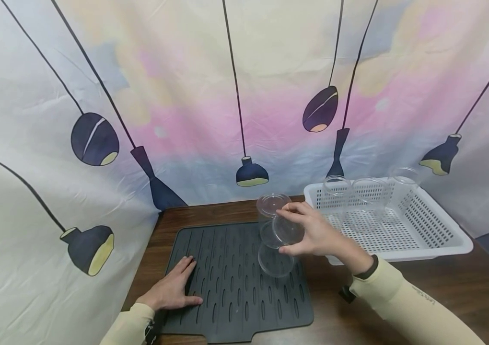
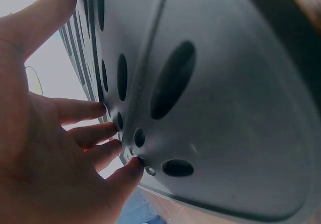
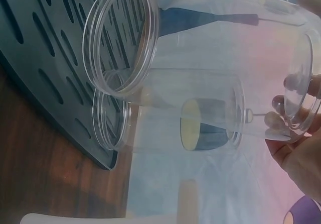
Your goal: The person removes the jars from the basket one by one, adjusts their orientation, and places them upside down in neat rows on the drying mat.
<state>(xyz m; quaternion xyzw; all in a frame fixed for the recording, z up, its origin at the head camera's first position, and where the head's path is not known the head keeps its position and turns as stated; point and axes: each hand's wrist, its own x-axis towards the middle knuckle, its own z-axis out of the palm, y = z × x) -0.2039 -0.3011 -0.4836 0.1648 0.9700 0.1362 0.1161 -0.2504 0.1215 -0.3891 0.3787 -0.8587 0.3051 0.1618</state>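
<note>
My right hand (image 1: pixel 313 230) grips a clear plastic jar (image 1: pixel 275 262) by its upper end, thumb and fingers spread around it. This jar is above the right part of a dark grey ribbed mat (image 1: pixel 231 292); whether it touches the mat, I cannot tell. Just behind it, a second clear jar (image 1: pixel 273 204) stands near the mat's back right corner. In the right wrist view, the held jar (image 3: pixel 225 48) partly overlaps the standing one (image 3: pixel 155 133). With fingers spread, my left hand (image 1: pixel 168 290) rests on the mat's left edge; its fingertips (image 2: pixel 131 168) touch the slotted surface in the left wrist view.
On the right, a white perforated basket (image 1: pixel 447 247) holds several more clear jars (image 1: pixel 335 191). Mat and basket lie on a brown wooden table (image 1: pixel 331 306). Behind them hangs a cloth (image 1: pixel 201 120) printed with lamps.
</note>
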